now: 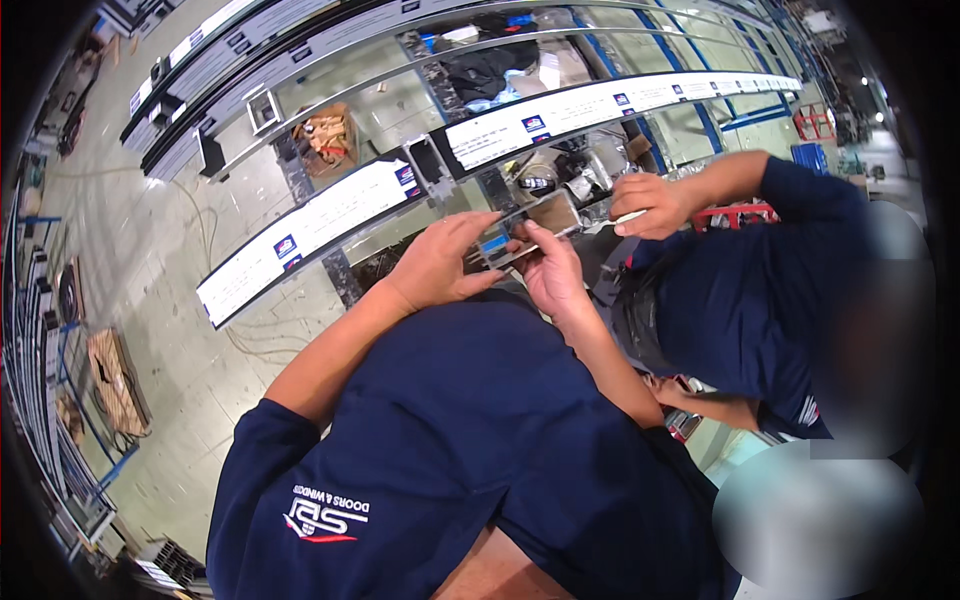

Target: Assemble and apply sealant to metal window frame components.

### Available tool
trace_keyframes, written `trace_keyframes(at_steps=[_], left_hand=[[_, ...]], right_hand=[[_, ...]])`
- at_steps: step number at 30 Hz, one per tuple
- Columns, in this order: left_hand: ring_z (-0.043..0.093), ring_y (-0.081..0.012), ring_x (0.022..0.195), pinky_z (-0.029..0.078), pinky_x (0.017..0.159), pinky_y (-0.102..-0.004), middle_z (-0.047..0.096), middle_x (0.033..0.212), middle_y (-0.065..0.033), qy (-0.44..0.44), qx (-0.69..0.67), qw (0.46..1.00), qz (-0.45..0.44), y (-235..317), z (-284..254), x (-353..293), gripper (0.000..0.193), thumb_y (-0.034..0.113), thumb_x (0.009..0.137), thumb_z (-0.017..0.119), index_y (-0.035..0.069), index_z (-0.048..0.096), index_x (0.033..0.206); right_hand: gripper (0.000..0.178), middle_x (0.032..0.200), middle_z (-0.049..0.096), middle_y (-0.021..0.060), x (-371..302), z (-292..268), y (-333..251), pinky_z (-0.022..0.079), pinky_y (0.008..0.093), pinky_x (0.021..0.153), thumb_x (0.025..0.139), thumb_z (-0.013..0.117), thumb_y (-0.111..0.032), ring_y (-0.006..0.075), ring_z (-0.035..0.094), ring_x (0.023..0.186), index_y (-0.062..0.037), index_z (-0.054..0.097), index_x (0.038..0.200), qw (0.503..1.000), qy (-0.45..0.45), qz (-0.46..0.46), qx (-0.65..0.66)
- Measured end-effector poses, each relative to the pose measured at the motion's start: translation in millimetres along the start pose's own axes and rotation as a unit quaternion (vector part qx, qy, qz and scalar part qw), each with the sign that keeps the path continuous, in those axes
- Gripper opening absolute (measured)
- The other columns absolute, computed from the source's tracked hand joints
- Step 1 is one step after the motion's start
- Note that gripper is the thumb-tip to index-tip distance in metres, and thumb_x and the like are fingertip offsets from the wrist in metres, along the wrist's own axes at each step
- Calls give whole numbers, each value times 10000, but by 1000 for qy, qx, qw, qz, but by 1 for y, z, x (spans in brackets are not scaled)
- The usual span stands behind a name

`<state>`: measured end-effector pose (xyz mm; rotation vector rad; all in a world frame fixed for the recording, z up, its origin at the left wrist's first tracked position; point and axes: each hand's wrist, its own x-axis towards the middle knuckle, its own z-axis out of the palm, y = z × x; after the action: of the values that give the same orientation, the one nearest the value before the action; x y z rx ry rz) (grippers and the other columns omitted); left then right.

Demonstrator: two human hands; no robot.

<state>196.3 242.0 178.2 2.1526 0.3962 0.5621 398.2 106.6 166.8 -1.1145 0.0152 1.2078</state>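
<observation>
My left hand (445,262) curves around the left end of a small see-through rectangular frame (574,212), thumb below and fingers on top. From below, my right hand (553,272) grips the same frame, with its thumb and fingers at the lower edge. The frame is tilted in front of my body, just beyond my shirt. Whether it is clear plastic or bare metal I cannot tell. Beyond it runs a long profile (330,220) covered with white printed film. A dark hollow connecting piece (428,165) sits at a break along that line.
At my right a co-worker in a navy shirt (720,290) reaches a hand (648,205) close to the frame. Long dark profiles (270,60) lie stacked at the far left. A cardboard box (328,138) stands on the floor beyond the white-filmed profile; another carton (117,382) lies left.
</observation>
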Motion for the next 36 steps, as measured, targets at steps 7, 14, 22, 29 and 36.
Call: trace_keyframes(at_steps=[7, 14, 22, 29, 36], left_hand=[[796, -311, 1161, 610, 1039, -405, 796, 1308, -241, 10, -119, 963, -243, -17, -13, -42, 840, 350, 925, 927, -55, 590, 1580], [774, -189, 1169, 593, 1044, -345, 822, 1323, -144, 106, -243, 906, -329, -40, -14, -31, 708, 177, 1013, 867, -90, 572, 1599], [792, -224, 1179, 590, 1061, -363, 815, 1347, -213, 136, -157, 917, -340, -54, -8, -9, 772, 232, 994, 885, -93, 557, 1613], [798, -298, 1200, 590, 1067, -396, 803, 1361, -243, 120, -147, 908, -373, -54, -17, 1, 727, 293, 1041, 832, -85, 568, 1603], [780, -270, 1176, 588, 1040, -391, 810, 1322, -219, 100, -118, 912, -380, -58, -26, 1, 661, 244, 1058, 785, -51, 576, 1611]], right_hand=[[389, 1272, 751, 35, 44, 52, -3, 611, 378, 858, 1135, 728, -299, 185, 749, 1076, -110, 634, 1461, 958, -98, 100, -250], [455, 1102, 781, 53, 126, 95, -4, 552, 332, 838, 1122, 736, -365, 135, 687, 963, -29, 707, 1427, 856, -198, -67, -473], [499, 1048, 820, 134, 177, 103, 7, 566, 409, 907, 1186, 576, -439, 264, 740, 934, -9, 772, 1346, 795, -198, -137, -556], [572, 1326, 809, 233, 190, 114, 1, 557, 415, 1103, 1185, 559, -489, 363, 766, 1265, -10, 744, 1439, 775, -181, -151, -587], [585, 1243, 820, 179, 185, 117, -16, 582, 388, 1002, 1180, 574, -505, 282, 782, 1177, -9, 728, 1450, 790, -197, -113, -570]])
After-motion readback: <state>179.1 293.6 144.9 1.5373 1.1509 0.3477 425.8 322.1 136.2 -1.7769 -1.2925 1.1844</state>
